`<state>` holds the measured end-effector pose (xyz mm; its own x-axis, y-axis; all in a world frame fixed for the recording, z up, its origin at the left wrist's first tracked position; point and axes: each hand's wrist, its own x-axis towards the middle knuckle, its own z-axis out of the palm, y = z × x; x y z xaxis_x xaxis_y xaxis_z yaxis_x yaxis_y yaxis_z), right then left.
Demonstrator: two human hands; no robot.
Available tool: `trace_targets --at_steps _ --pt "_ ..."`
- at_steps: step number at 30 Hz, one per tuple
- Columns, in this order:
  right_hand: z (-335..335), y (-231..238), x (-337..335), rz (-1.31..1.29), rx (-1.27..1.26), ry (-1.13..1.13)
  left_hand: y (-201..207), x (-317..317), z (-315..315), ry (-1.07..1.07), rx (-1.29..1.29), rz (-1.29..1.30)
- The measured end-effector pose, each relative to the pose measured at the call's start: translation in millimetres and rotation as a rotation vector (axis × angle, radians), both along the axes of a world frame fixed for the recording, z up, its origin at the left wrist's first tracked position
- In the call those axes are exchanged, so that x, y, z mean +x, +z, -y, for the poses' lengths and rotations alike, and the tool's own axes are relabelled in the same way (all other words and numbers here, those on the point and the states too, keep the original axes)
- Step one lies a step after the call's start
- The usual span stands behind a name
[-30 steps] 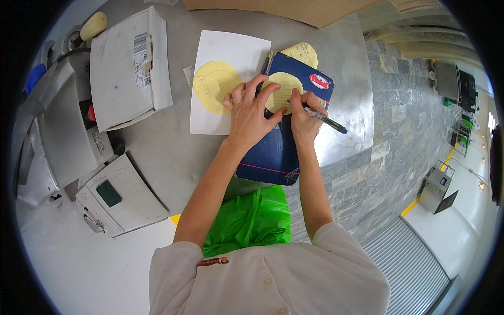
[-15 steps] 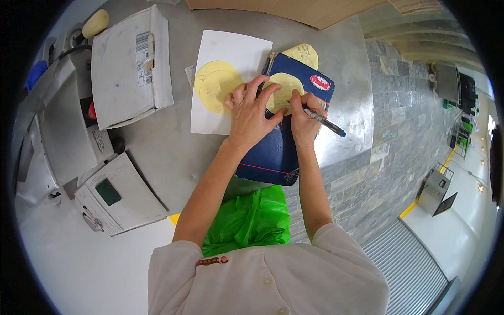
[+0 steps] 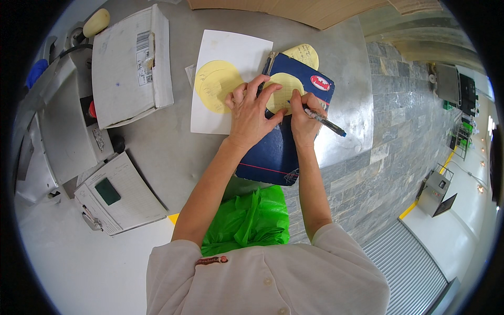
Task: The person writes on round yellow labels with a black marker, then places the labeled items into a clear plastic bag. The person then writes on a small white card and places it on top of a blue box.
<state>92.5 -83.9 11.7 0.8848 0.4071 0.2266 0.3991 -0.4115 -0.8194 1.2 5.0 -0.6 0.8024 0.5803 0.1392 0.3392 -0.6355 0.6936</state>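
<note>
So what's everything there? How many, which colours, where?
Table: one, grey, centre
Cardboard: two parts, brown, top
Box: one, white, left
Metal equipment: count unclear, grey, left
Clipped papers: several, white, lower left
Flat block: one, green, on them
Large sheet: one, white, on table
Book: one, blue, beside sheet
Rounded papers: three, yellow, on sheet, book, beyond book
Held pen: one, dark, over book
Plastic: one, green, waist
Shirt: one, white, bottom
Left hand: one, on rounded paper
Right hand: one, holding pen

Before me, a slip (image 3: 286, 86) on the book (image 3: 270, 149), the book on the table (image 3: 184, 152).
Left of the book, a second slip (image 3: 214, 79) lies on the sheet (image 3: 223, 44); farther left sits the box (image 3: 118, 73), the clipboard (image 3: 137, 195) nearer me; behind the book, a third slip (image 3: 304, 54), then cardboard (image 3: 283, 10).
</note>
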Motion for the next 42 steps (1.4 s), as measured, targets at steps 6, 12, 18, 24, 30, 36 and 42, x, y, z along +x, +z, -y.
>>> trace_targets --at_steps 6,12,18,24,30,36,42 --pt "-0.2 -1.1 0.2 0.015 -0.017 -0.008 0.6 -0.1 -0.1 0.002 0.001 -0.002" --pt "0.0 -0.4 -0.4 -0.126 0.068 -0.051 0.8 -0.4 -0.4 -0.006 -0.017 -0.008" --pt "2.5 -2.4 1.8 -0.103 0.029 -0.035 1.1 -0.3 -0.5 -0.006 -0.014 -0.012" --pt "1.4 -1.9 1.0 -0.082 0.015 -0.034 1.4 -0.3 -0.5 -0.004 -0.012 -0.003" --pt "1.5 -5.1 0.8 -0.063 0.018 -0.030 0.6 -0.3 -0.3 0.004 0.000 -0.006" --pt "0.0 -3.8 0.8 -0.033 0.013 -0.027 -0.1 0.2 -0.4 0.003 -0.011 0.004" --pt "0.5 -4.3 1.3 -0.045 0.023 -0.032 1.8 0.3 -0.5 0.000 -0.008 -0.006"
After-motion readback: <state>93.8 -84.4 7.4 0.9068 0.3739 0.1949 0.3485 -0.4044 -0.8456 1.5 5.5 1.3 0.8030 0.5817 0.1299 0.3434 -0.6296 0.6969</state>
